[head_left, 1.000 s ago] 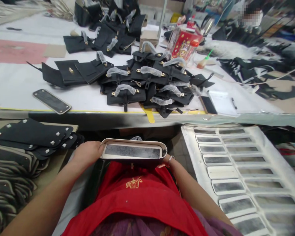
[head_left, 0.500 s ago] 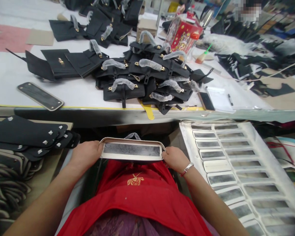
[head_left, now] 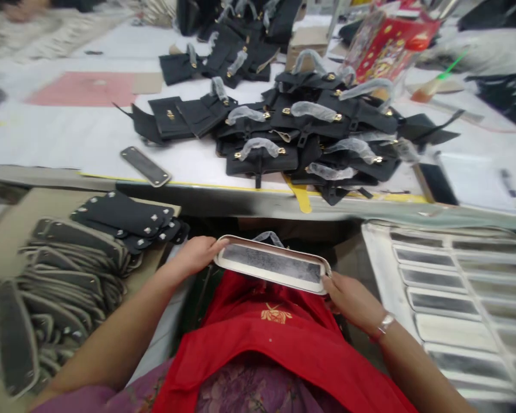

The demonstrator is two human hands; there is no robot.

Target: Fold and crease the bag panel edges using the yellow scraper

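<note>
Above my lap I hold a bag part (head_left: pixel 270 265), an oblong panel with a pale raised rim and a dark grey strip along its middle. My left hand (head_left: pixel 200 253) pinches its left end and my right hand (head_left: pixel 348 297) grips the right end, which tilts lower. Just behind it shows a plastic-wrapped handle (head_left: pixel 270 236); whether it joins the part I cannot tell. To the left lie stacked dark oblong panels (head_left: pixel 75 261) with pale edges, and black panels (head_left: pixel 122 215) with metal studs. On my right, a white board (head_left: pixel 378 258) carries rows of similar pale-rimmed panels.
Black handbag pieces (head_left: pixel 258 158) with wrapped handles are heaped on the white table (head_left: pixel 81 137) ahead. A single oblong panel (head_left: pixel 145 166) lies near its front edge. Farther right are a phone (head_left: pixel 436 183), paper (head_left: pixel 477 180) and a red patterned container (head_left: pixel 391 46).
The view has swung left, bringing more of the left-hand stacks into sight. The held part now slopes down toward its right end. Both hands keep their hold.
</note>
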